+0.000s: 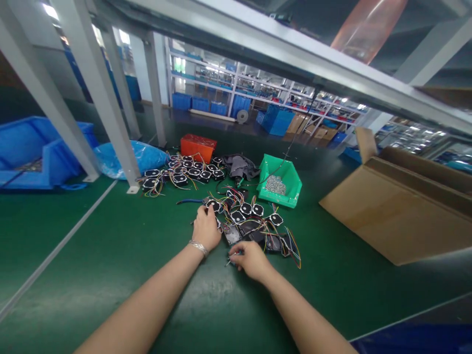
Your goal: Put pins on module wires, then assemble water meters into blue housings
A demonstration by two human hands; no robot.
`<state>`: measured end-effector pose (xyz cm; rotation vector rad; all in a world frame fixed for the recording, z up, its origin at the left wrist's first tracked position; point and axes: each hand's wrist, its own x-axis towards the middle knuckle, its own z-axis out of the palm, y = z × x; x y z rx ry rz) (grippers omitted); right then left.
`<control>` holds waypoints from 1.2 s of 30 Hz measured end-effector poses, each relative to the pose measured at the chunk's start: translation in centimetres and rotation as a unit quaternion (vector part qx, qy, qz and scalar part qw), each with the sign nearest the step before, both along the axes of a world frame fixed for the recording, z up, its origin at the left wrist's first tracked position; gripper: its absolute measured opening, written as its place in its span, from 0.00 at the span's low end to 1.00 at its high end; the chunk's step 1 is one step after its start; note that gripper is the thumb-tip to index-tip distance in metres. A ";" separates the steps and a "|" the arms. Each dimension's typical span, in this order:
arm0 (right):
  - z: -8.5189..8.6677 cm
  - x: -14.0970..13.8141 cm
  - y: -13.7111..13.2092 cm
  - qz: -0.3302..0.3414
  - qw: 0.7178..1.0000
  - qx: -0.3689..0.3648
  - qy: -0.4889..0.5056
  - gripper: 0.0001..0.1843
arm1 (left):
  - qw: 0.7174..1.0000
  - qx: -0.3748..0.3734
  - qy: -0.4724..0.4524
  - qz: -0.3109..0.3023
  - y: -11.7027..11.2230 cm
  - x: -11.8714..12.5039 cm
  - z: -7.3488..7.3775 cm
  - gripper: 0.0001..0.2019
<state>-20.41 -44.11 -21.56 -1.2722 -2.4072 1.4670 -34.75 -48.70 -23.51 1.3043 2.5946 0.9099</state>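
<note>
Right hand [252, 259] nearest, fingers closed round small metal-tipped item [227, 262]. Left hand [206, 228] just beyond, fingertips touching black round-faced unit [213, 203]; cannot tell if gripped. More wired black units [246, 209] just past right hand, on green floor [147, 275]. Farther: green bin [280, 199], red box [198, 147], then shelving [233, 91]. Any lettering too small to read.

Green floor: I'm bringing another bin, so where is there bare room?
Bare floor lies between the white line and left hand, and between the wired parts and cardboard box. Crowded: from right hand to green bin.
</note>
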 end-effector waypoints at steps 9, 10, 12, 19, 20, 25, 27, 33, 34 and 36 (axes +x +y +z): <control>-0.9 0.0 7.4 -0.080 0.993 0.083 0.018 0.04 | 0.998 0.020 -0.059 -0.024 6.8 0.5 0.0 0.30; -1.1 0.0 8.0 -0.092 0.991 0.093 0.022 0.04 | 0.997 0.023 -0.067 -0.028 7.3 0.4 0.1 0.30; -1.2 0.1 9.2 -0.114 0.987 0.110 0.030 0.05 | 0.995 0.030 -0.088 -0.040 7.8 -0.3 0.6 0.32; -0.3 -0.3 7.9 -0.091 0.986 0.134 0.038 0.06 | 0.923 0.173 -0.343 -0.008 1.4 -4.9 3.9 0.27; -0.2 -0.8 7.2 -0.073 0.987 0.137 0.037 0.06 | 0.859 0.231 -0.457 0.004 -0.1 -5.1 4.2 0.22; -1.2 -4.4 4.2 0.007 0.977 0.209 0.051 0.05 | 0.622 0.290 -0.728 0.016 -5.9 -4.1 4.2 0.16; -1.7 -5.6 3.4 0.023 0.965 0.254 0.063 0.06 | 0.569 0.288 -0.770 0.020 -7.1 -3.3 3.6 0.18; -2.5 -5.5 2.7 0.059 0.926 0.360 0.092 0.09 | 0.573 0.290 -0.766 0.031 -8.0 -2.6 1.7 0.07; -2.6 -5.2 2.9 0.065 0.914 0.389 0.096 0.09 | 0.582 0.282 -0.762 0.025 -7.9 -2.6 1.5 0.07; -2.7 -4.8 3.5 0.076 0.886 0.446 0.100 0.10 | 0.602 0.271 -0.751 0.015 -7.7 -2.7 1.2 0.08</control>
